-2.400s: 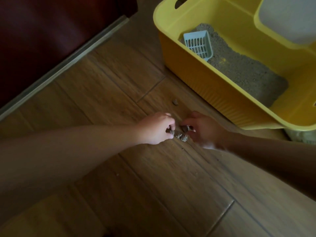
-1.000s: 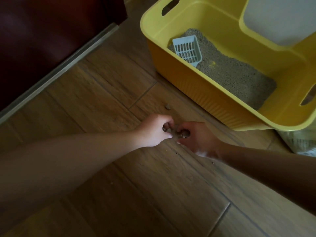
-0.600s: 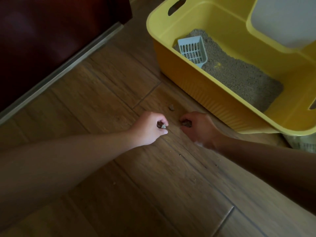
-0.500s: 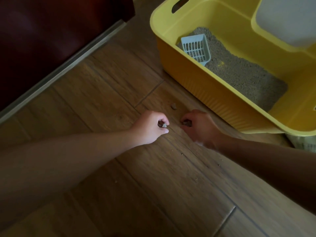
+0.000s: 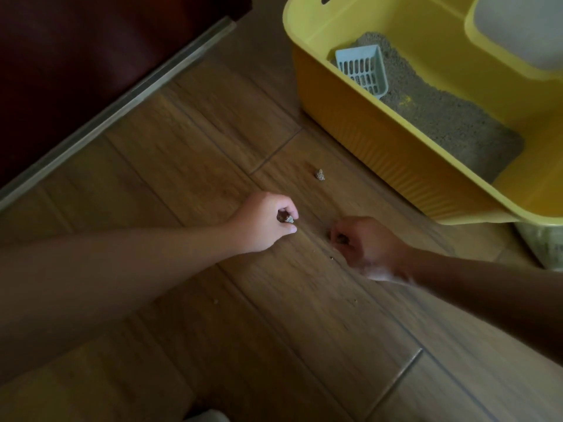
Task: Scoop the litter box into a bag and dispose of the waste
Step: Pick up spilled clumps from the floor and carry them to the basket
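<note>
My left hand (image 5: 263, 222) hovers low over the wooden floor and pinches a litter clump (image 5: 72, 219) between thumb and fingers. My right hand (image 5: 365, 245) is beside it, fingers curled round another dark clump (image 5: 341, 239). One loose clump (image 5: 320, 175) lies on the floor between my hands and the yellow litter box (image 5: 380, 141). Grey litter (image 5: 451, 123) fills the box bottom. A pale blue slotted scoop (image 5: 362, 70) leans inside it at the near left corner.
A dark red door with a metal threshold strip (image 5: 122, 108) runs along the upper left. A pale bag or container (image 5: 545, 245) shows under the box's right corner. Small litter crumbs (image 5: 215, 300) dot the floorboards. A white lid part (image 5: 524, 22) sits at the box's far right.
Both hands picked clumps off the floor where several lay together. They have drawn apart, and my right hand has pulled back toward me. The single clump near the box has stayed put.
</note>
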{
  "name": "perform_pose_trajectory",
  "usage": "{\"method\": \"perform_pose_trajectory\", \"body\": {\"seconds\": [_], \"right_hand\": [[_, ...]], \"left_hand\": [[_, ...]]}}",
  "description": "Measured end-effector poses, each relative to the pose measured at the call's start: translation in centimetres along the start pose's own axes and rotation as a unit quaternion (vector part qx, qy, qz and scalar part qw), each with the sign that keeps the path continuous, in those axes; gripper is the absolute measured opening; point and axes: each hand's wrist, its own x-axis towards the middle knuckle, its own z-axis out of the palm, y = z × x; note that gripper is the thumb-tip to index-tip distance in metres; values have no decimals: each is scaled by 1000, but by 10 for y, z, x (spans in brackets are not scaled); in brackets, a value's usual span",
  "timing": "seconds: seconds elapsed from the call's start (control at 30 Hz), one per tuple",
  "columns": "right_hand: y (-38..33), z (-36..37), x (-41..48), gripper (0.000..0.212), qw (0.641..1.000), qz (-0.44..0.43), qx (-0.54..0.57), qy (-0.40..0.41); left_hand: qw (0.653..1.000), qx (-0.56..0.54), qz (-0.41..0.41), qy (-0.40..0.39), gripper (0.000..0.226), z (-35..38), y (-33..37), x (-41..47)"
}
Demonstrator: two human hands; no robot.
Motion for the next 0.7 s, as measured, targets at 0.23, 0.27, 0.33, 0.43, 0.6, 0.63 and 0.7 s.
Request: {"method": "perform_pose_trajectory", "body": {"seconds": [0.23,0.27,0.33,0.43,0.6,0.63,0.7], "right_hand": [[1,10,-12,12,1000,6,22,7],[3,11,-13,11,1000,10,22,7],[5,13,-15,9,1000,8,18,2],[5,18,-16,9,1000,1,-6,-8],[3,27,-11,17,999,-4,-39,-5],[1,28,-11,20,999,-12,-49,-5],[-5,26,-9,23,997,-16,-71,-8]], "left_hand": [[1000,13,5,0,18,-1,-2,-19],[1000,13,3,-3,18,0,-2,-21],[1000,15,-3,-10,18,1,-2,-26],[1000,20,-11,-12,17,1,-1,-30],[999,13,-27,-18,16,2,-3,-36],[999,11,-32,-20,16,2,-5,-38],[999,4,-43,-24,16,2,-8,-41]]}}
